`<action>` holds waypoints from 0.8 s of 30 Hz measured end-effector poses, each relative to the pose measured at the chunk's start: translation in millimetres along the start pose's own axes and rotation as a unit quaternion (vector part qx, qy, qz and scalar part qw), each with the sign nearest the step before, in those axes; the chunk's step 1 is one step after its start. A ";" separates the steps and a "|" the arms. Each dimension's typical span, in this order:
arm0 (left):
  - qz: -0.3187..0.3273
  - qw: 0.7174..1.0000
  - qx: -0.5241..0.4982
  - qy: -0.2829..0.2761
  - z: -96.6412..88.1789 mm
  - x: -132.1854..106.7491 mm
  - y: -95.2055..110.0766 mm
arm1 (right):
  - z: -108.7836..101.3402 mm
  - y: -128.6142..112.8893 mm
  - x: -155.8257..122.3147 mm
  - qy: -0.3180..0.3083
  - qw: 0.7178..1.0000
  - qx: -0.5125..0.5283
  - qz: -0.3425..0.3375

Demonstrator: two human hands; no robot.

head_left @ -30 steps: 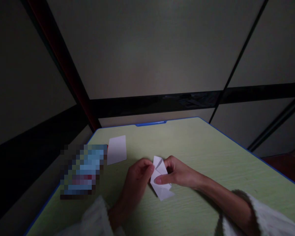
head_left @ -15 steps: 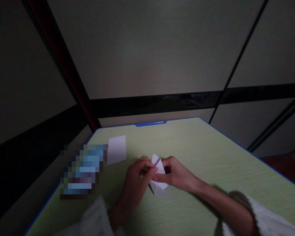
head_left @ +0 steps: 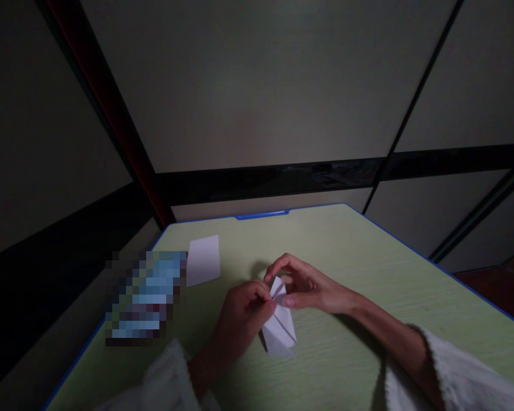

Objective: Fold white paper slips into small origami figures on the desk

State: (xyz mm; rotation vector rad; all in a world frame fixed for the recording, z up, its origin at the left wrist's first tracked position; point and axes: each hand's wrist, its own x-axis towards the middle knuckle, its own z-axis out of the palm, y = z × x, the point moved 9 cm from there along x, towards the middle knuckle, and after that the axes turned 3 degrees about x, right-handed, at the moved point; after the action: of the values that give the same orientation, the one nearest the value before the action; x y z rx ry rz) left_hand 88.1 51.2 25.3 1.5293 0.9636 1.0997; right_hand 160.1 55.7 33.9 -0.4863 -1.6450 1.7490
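A small white sheet of folded paper (head_left: 280,328), with creases and a pointed top, is between my hands above the table. My left hand (head_left: 246,311) is closed, pinching the paper's left edge between thumb and fingers. At the paper's upper right is my right hand (head_left: 310,285), its thumb at the edge and its fingers apart, the index finger arching over the pointed top. Whether the right thumb presses on the paper is hard to tell.
The light green table (head_left: 346,354) has a blue rim and a blue handle (head_left: 263,215) at its far edge. A flat white paper sheet (head_left: 203,261) lies at left, beside a pixelated item (head_left: 149,297). Cabinet panels (head_left: 257,103) stand close behind.
My right hand has loosened from the folded paper and moved up and right, its fingers spreading. The left hand keeps its pinch, and more of the paper's lower part shows, shifted slightly down.
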 end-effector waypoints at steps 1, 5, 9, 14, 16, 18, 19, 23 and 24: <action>0.003 1.000 -0.001 -0.008 2.1 -0.9 0.2 | 1.9 -1.4 -0.6 -0.016 1.000 -0.003 0.002; -0.011 0.999 0.000 -0.048 10.1 -3.3 -2.8 | 7.4 -5.3 -1.1 -0.060 0.997 -0.040 0.008; -0.041 0.999 -0.014 -0.024 4.5 -1.2 -6.0 | 1.5 -4.8 1.2 -0.040 0.998 -0.050 0.011; -0.081 0.991 -0.078 0.069 -13.8 5.3 -17.8 | -20.4 -9.8 3.4 0.071 0.994 -0.073 -0.029; -0.101 0.988 -0.080 0.088 -17.5 6.4 -24.4 | -27.2 -10.8 2.6 0.109 0.990 -0.082 -0.039; -0.109 0.987 -0.072 0.098 -19.9 6.5 -27.9 | -29.6 -10.6 1.8 0.124 0.987 -0.088 -0.042; -0.111 0.987 -0.067 0.100 -20.6 6.2 -28.6 | -29.2 -10.2 1.6 0.123 0.987 -0.091 -0.043; -0.103 0.989 -0.049 0.091 -19.9 5.1 -26.0 | -24.4 -8.2 1.9 0.100 0.989 -0.104 -0.037; -0.098 0.990 -0.041 0.087 -19.3 4.8 -24.5 | -23.3 -7.7 2.2 0.097 0.989 -0.105 -0.035</action>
State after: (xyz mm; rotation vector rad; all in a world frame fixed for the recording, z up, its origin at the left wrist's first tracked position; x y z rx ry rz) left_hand 69.5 65.7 4.3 1.2578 1.1470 1.1294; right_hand 176.1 73.8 38.8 -0.6658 -1.6920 1.4367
